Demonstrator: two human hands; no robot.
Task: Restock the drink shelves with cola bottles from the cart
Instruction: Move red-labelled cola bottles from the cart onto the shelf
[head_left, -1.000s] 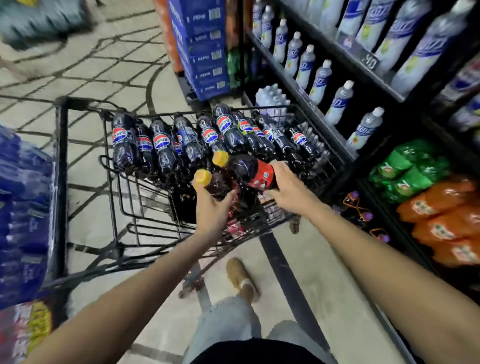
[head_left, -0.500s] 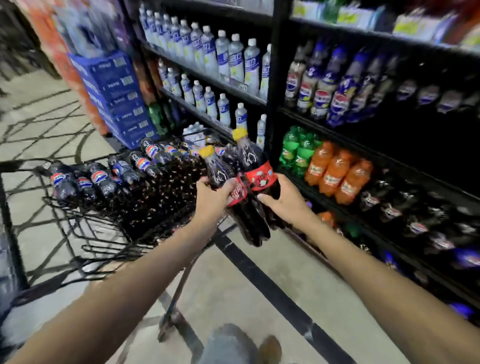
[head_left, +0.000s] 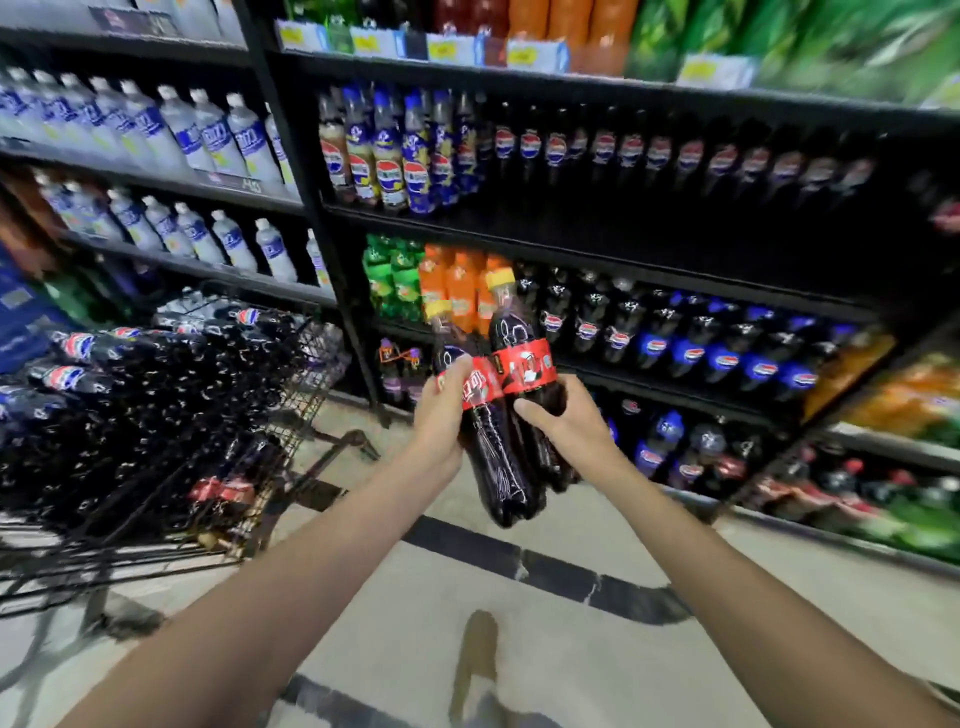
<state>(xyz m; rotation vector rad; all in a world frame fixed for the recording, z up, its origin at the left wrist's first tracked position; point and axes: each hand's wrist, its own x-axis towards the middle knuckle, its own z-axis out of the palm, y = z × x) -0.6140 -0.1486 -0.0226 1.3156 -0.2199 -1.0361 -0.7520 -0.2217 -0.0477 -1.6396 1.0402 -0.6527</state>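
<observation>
Mid-carry: the left hand (head_left: 441, 421) and right hand (head_left: 574, 428) each close a grip round one cola bottle. The left bottle (head_left: 496, 467) and right bottle (head_left: 524, 364) are held side by side before the shelves (head_left: 623, 270). Next probably calls for finding a matching gap and standing them upright.

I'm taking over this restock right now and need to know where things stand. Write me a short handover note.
Left hand: grips one red-label cola bottle.
Right hand: grips a second bottle beside it. The two touch, caps up, slightly tilted.
Cart: to the left, with many dark bottles lying inside.
Done: two bottles are out of the cart, held in front of the shelves.
Left: shelve both, then fetch more from the cart.
</observation>
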